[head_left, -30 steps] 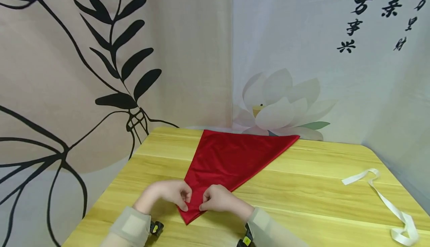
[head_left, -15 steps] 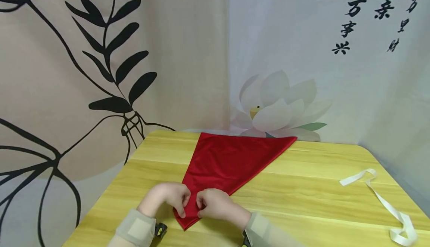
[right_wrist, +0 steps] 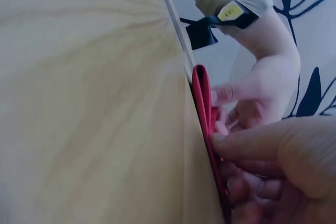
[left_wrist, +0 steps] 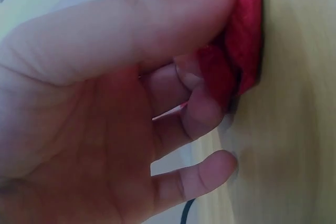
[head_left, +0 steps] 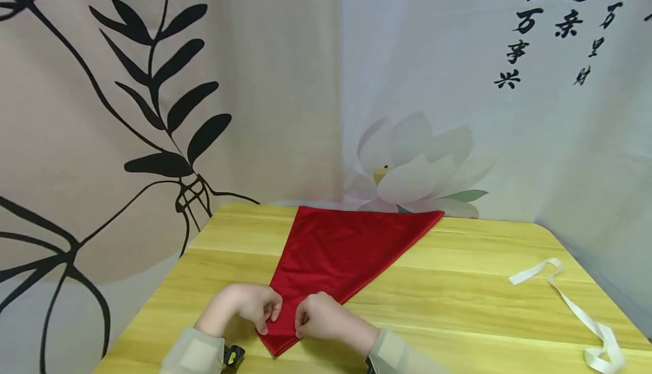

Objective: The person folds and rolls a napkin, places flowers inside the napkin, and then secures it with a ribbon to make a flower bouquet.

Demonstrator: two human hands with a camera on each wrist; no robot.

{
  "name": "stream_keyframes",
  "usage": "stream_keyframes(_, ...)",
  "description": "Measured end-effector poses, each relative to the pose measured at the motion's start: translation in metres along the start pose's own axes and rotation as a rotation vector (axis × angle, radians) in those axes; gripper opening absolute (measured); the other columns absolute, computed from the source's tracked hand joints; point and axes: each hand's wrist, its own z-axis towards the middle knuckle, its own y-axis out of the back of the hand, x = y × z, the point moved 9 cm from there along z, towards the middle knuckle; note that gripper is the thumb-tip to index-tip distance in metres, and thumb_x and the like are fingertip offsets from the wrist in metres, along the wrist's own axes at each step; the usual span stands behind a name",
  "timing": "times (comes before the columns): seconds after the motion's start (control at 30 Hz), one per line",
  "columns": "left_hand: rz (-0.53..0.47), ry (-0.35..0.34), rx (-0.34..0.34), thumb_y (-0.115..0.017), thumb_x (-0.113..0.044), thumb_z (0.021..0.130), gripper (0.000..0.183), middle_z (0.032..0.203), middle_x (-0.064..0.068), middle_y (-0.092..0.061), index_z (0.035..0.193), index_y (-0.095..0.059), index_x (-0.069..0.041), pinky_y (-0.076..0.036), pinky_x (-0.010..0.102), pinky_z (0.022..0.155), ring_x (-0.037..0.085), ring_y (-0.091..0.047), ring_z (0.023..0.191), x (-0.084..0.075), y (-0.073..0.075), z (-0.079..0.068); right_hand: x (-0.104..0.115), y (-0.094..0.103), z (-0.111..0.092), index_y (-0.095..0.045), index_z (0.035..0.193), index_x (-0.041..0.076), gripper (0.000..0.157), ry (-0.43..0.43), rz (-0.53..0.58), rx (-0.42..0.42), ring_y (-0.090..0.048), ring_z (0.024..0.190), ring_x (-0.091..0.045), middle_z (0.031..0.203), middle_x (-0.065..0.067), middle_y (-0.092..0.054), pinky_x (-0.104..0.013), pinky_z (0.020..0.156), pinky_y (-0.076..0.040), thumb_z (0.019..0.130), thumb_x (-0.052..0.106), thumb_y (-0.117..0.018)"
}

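Note:
A red satiny cloth (head_left: 346,255), folded into a long triangle, lies on the wooden table with its narrow corner toward me. My left hand (head_left: 254,306) is at the left edge near that corner; in the left wrist view its thumb (left_wrist: 173,19) lies over the cloth, and curled fingers hold the folded edge from the other side. Opposite it, my right hand (head_left: 323,317) pinches the right edge between thumb and fingers. Seen from the right wrist, the cloth's edge (right_wrist: 202,90) shows stacked layers with a rounded fold. A crease crosses the corner between both hands.
A white ribbon (head_left: 580,312) lies loosely curled at the table's right side. The yellow wood-grain table (head_left: 458,289) reaches back to a printed curtain (head_left: 285,91) with plant, lotus and lettering. Dark wrist cameras (head_left: 234,357) sit below the cuffs.
The head view has tilted up and turned slightly right, so everything sits lower and further left. Both hands stay at the cloth's near corner, the left one slightly closer to its left edge.

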Motion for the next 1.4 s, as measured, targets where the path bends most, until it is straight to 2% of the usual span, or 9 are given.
stream_keyframes(0.1,-0.028,-0.047,0.018,-0.074,0.013,0.066,0.035,0.067,-0.006,-0.045,0.081,-0.056,-0.012,-0.034,0.019,0.057,0.004,-0.041,0.062,0.0,-0.002,-0.004,-0.004,-0.003,0.002,-0.071,0.066,0.021,0.015,-0.004,0.06,0.017,-0.049,0.058,0.01,0.057,0.024,-0.055,-0.009,0.056,-0.04,0.07,0.012,-0.082)
stream_keyframes(0.23,-0.054,-0.159,0.07,-0.067,0.019,0.064,0.042,0.072,-0.007,-0.044,0.086,-0.053,-0.014,-0.036,0.018,0.062,0.002,-0.04,0.068,-0.003,-0.005,-0.008,-0.005,-0.005,0.004,-0.072,0.067,0.021,0.014,-0.005,0.108,0.03,-0.049,0.057,0.01,0.058,0.024,-0.056,-0.009,0.055,-0.042,0.07,0.012,-0.083)
stream_keyframes(0.33,-0.088,-0.233,0.137,-0.064,0.021,0.064,0.036,0.07,-0.008,-0.044,0.083,-0.056,-0.009,-0.033,0.016,0.06,0.0,-0.039,0.066,-0.006,-0.009,-0.01,-0.006,-0.007,0.004,-0.072,0.067,0.02,0.014,-0.009,0.14,0.037,-0.05,0.056,0.01,0.057,0.023,-0.056,-0.01,0.055,-0.042,0.07,0.011,-0.083)
stream_keyframes(0.43,-0.085,-0.251,0.178,-0.068,0.016,0.066,0.026,0.069,-0.011,-0.046,0.08,-0.063,-0.006,-0.033,0.014,0.058,-0.002,-0.04,0.064,-0.005,-0.013,-0.013,-0.007,-0.011,0.002,-0.072,0.067,0.02,0.014,-0.014,0.167,0.05,-0.05,0.056,0.01,0.057,0.023,-0.056,-0.011,0.055,-0.043,0.071,0.01,-0.082)
stream_keyframes(0.63,-0.007,-0.186,0.171,-0.08,0.003,0.067,0.026,0.078,-0.01,-0.048,0.084,-0.069,-0.012,-0.037,0.016,0.065,-0.001,-0.042,0.072,0.002,-0.012,-0.016,-0.009,-0.015,0.0,-0.073,0.068,0.02,0.013,-0.02,0.187,0.042,-0.051,0.056,0.011,0.057,0.025,-0.056,-0.011,0.054,-0.044,0.071,0.011,-0.082)
stream_keyframes(0.8,0.05,-0.144,0.149,-0.08,0.005,0.065,0.03,0.079,-0.009,-0.047,0.082,-0.065,-0.016,-0.037,0.02,0.071,0.0,-0.04,0.077,0.001,-0.009,-0.016,-0.009,-0.013,0.003,-0.074,0.069,0.019,0.012,-0.018,0.234,0.044,-0.052,0.056,0.009,0.058,0.023,-0.058,-0.012,0.055,-0.044,0.072,0.01,-0.081)
stream_keyframes(1.03,0.032,-0.14,0.154,-0.077,0.009,0.065,0.028,0.073,-0.01,-0.048,0.079,-0.065,-0.013,-0.037,0.019,0.069,-0.001,-0.041,0.073,-0.007,-0.01,-0.013,-0.011,-0.007,0.0,-0.073,0.066,0.019,0.013,-0.034,0.229,0.034,-0.051,0.056,0.009,0.057,0.023,-0.057,-0.012,0.055,-0.043,0.07,0.01,-0.082)
stream_keyframes(1.3,0.239,0.008,0.069,-0.081,0.008,0.057,0.044,0.079,-0.009,-0.047,0.074,-0.052,-0.02,-0.036,0.02,0.059,0.003,-0.04,0.069,-0.012,-0.008,-0.011,-0.015,-0.003,0.001,-0.072,0.068,0.019,0.013,-0.033,0.237,0.025,-0.051,0.056,0.009,0.058,0.024,-0.057,-0.013,0.055,-0.044,0.071,0.011,-0.082)
stream_keyframes(1.4,0.288,0.041,0.042,-0.081,0.009,0.056,0.045,0.078,-0.009,-0.047,0.071,-0.05,-0.02,-0.035,0.02,0.058,0.004,-0.039,0.068,-0.015,-0.008,-0.01,-0.018,-0.004,0.001,-0.072,0.067,0.019,0.013,-0.036,0.25,0.031,-0.051,0.055,0.009,0.057,0.023,-0.057,-0.013,0.055,-0.044,0.071,0.01,-0.082)
